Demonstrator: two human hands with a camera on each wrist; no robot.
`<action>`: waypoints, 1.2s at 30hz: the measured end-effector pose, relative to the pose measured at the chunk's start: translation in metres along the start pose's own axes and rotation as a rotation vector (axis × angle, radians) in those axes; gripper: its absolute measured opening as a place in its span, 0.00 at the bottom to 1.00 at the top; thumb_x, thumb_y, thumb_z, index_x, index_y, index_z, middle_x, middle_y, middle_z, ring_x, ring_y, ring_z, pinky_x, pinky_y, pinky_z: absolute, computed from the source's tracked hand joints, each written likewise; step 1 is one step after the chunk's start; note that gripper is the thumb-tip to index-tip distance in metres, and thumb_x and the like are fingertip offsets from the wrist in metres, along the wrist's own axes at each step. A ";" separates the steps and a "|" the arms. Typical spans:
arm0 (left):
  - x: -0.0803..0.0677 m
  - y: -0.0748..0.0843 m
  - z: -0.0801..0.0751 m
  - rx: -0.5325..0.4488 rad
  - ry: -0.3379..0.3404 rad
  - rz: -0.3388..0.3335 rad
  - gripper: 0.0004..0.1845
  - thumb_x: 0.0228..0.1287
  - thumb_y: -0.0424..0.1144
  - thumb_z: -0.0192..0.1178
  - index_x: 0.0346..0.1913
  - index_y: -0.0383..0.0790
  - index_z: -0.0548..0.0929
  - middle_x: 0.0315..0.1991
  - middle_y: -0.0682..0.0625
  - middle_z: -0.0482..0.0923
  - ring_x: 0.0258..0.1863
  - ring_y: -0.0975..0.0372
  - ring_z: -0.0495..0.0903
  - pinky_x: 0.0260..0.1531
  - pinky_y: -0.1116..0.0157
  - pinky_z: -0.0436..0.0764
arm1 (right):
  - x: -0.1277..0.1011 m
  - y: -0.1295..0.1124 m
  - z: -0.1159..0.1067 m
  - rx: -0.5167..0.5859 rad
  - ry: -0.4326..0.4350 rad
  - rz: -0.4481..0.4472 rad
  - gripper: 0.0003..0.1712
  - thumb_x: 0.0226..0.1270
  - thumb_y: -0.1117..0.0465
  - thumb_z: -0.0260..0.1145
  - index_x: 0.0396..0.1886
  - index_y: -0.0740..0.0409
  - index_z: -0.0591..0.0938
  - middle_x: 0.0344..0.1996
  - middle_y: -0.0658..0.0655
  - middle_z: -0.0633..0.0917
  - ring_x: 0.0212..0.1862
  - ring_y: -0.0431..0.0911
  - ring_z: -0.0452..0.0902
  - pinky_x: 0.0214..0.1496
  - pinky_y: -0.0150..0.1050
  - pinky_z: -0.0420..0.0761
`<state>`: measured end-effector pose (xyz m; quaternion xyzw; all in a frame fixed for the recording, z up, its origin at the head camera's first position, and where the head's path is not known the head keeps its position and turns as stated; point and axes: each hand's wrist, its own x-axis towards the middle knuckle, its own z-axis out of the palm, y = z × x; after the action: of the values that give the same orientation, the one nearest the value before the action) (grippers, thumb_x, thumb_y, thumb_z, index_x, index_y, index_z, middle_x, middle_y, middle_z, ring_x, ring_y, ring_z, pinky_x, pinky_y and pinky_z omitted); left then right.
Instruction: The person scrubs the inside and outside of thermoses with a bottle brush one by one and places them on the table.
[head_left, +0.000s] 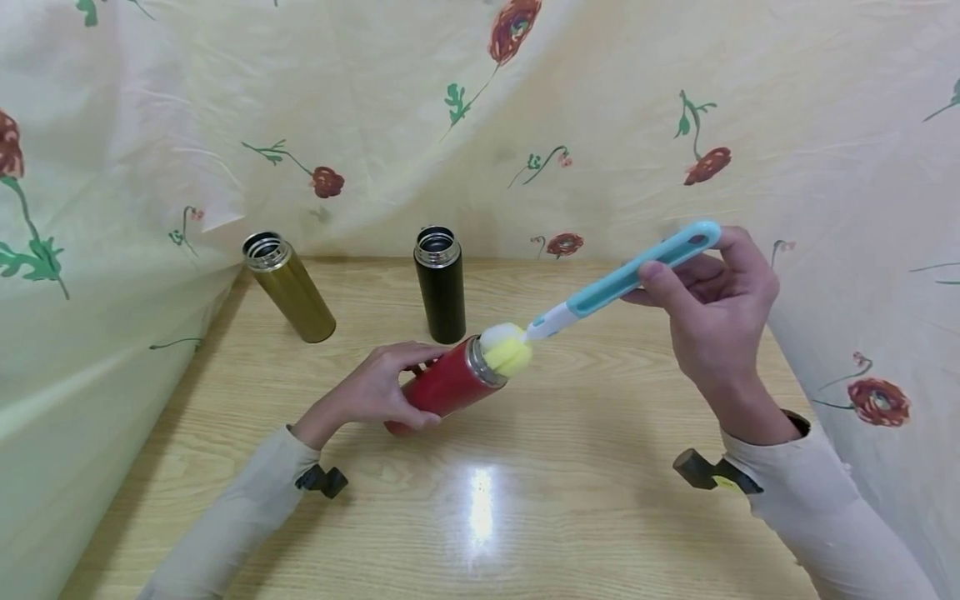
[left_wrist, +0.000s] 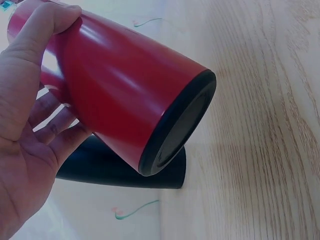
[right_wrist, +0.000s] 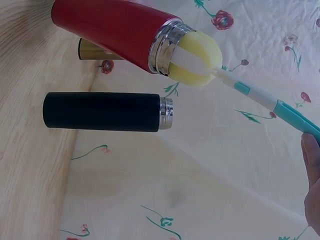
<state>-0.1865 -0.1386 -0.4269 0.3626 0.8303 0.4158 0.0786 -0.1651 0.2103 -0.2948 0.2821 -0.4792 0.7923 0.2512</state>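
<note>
A red thermos flask (head_left: pixel 447 382) is tilted in my left hand (head_left: pixel 382 385), its steel mouth facing up and to the right. In the left wrist view the thumb and fingers wrap the red flask (left_wrist: pixel 120 75), and its black base hangs above the table. My right hand (head_left: pixel 720 308) pinches the turquoise handle of a bottle brush (head_left: pixel 622 279) between thumb and fingers. The brush's yellow and white sponge head (right_wrist: pixel 202 57) sits at the flask's mouth, partly inside it. How deep it reaches is hidden.
A black flask (head_left: pixel 441 287) stands uncapped behind the red one. Farther left is a gold flask (head_left: pixel 296 292), uncapped too. The wooden table (head_left: pixel 570 500) ends at a flowered cloth (head_left: pixel 405 108), which hangs at the back and both sides.
</note>
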 end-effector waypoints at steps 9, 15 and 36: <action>0.000 -0.002 -0.001 0.003 0.009 0.022 0.45 0.44 0.39 0.83 0.70 0.43 0.77 0.58 0.51 0.83 0.52 0.60 0.82 0.49 0.55 0.86 | -0.003 0.004 0.000 -0.003 -0.043 -0.006 0.17 0.54 0.81 0.74 0.40 0.82 0.76 0.28 0.67 0.89 0.31 0.54 0.90 0.35 0.45 0.89; 0.000 0.000 -0.001 -0.001 -0.001 0.008 0.44 0.45 0.41 0.82 0.70 0.44 0.76 0.58 0.51 0.82 0.52 0.59 0.82 0.50 0.54 0.86 | -0.005 0.008 0.000 -0.023 -0.057 -0.002 0.17 0.55 0.80 0.74 0.40 0.81 0.76 0.28 0.67 0.88 0.31 0.53 0.90 0.36 0.46 0.89; -0.001 -0.001 0.000 0.035 -0.011 -0.045 0.45 0.46 0.43 0.82 0.70 0.43 0.76 0.58 0.51 0.82 0.51 0.58 0.82 0.49 0.55 0.86 | -0.015 0.017 -0.001 -0.116 -0.085 0.013 0.16 0.59 0.76 0.74 0.43 0.79 0.77 0.30 0.64 0.89 0.31 0.51 0.90 0.35 0.45 0.89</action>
<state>-0.1858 -0.1398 -0.4278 0.3476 0.8448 0.3975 0.0863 -0.1660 0.2022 -0.3156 0.2973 -0.5364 0.7521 0.2414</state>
